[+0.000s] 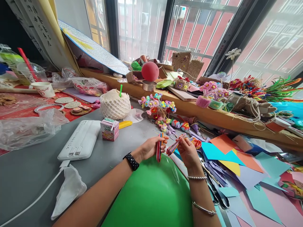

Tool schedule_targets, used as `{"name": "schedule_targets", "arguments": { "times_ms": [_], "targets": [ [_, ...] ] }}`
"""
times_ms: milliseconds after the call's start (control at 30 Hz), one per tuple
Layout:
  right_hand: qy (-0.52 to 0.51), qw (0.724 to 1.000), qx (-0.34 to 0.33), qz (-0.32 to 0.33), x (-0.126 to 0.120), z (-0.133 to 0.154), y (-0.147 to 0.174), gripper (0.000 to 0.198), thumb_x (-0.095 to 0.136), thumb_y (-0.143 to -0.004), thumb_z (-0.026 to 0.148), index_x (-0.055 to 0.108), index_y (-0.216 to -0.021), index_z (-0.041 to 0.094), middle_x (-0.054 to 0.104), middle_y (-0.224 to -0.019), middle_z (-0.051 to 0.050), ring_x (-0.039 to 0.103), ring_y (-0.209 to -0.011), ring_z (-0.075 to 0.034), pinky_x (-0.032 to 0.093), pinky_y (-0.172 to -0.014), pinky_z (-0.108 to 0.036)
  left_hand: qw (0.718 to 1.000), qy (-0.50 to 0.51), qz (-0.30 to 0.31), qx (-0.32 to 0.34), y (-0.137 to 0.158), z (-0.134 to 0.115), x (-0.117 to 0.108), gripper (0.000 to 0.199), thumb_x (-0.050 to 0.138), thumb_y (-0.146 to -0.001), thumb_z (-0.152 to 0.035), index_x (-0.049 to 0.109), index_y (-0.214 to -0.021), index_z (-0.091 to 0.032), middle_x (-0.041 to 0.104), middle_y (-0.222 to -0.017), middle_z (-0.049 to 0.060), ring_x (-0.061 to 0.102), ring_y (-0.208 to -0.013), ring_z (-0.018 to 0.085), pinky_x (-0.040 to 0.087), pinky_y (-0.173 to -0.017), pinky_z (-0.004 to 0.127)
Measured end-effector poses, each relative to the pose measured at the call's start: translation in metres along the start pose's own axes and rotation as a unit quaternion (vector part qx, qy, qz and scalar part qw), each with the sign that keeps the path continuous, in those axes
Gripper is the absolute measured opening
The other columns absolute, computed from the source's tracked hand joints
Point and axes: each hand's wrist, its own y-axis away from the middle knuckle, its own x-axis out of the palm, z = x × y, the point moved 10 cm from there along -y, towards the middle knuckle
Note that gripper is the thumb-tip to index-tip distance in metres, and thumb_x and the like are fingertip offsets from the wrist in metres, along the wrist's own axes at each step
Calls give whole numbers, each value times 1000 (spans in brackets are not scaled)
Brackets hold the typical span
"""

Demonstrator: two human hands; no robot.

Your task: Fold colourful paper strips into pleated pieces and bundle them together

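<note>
My left hand [152, 147] has its fingers closed around a bundle of folded multicoloured paper strips [159, 153], which stands nearly upright. Close beside it on the right, my right hand [188, 150] pinches a second striped bundle of folded paper [174, 146], tilted down to the left. A small gap shows between the two bundles. Below both hands bulges a large smooth green surface [158, 192], its lower part cut off by the frame. Several colourful folded paper balls [184, 126] lie on the table just beyond my hands.
A white power bank [80, 140] with a cable lies left, near a pink drink carton [110, 130] and a foam-netted coconut [115, 104]. Coloured paper sheets [251, 160] and black-handled scissors [219, 197] spread out at right. Crocheted flowers [157, 105] stand before the crowded windowsill [189, 102].
</note>
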Motion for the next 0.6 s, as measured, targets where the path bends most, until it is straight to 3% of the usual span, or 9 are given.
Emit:
{"name": "schedule_targets", "arguments": {
  "times_ms": [200, 433, 600],
  "targets": [
    [6, 1000, 3, 16, 4, -3, 0, 16, 69, -55, 25, 60, -66, 17, 57, -64, 3, 51, -58, -5, 41, -54, -13, 999, -22, 27, 35, 1, -6, 5, 8, 52, -72, -17, 47, -76, -13, 43, -64, -1, 44, -56, 7, 38, -58, 21],
    [12, 1000, 4, 22, 6, -3, 2, 18, 70, -55, 27, 60, -68, 17, 58, -64, 4, 51, -59, -5, 41, -55, -13, 996, -38, 50, 59, 2, -11, 7, 16, 46, -77, -25, 49, -89, -15, 32, -56, -5, 31, -45, 3, 29, -46, 15],
    [12, 1000, 2, 26, 6, -3, 1, 17, 68, -57, 27, 60, -69, 18, 57, -62, 4, 51, -57, -5, 40, -54, -14, 995, -1, 83, 63, 2, -12, 13, 23, 44, -76, -19, 49, -97, -13, 37, -62, -2, 36, -52, 5, 34, -53, 19]
  ]
}}
